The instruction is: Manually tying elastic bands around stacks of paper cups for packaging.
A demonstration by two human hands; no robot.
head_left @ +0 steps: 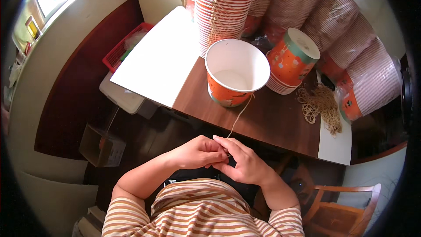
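My left hand (199, 152) and my right hand (239, 158) meet just off the table's near edge, fingers closed together on the end of a thin tan cord (239, 117). From there the cord runs up to the rim of an orange paper bucket (228, 94) with a white inside, where it passes through the near side. The bucket stands upright on the brown tabletop, apart from my hands. A small hole shows in its far rim. What my fingertips do with the cord is partly hidden between the hands.
Behind the bucket rises a tall stack of buckets (221, 13) with cords hanging down it. Upturned buckets (291, 59) stand to the right, beside a heap of cords (324, 107). Plastic-wrapped stacks (333, 13) line the back. A red basket (127, 46) sits left, a wooden chair (340, 210) lower right.
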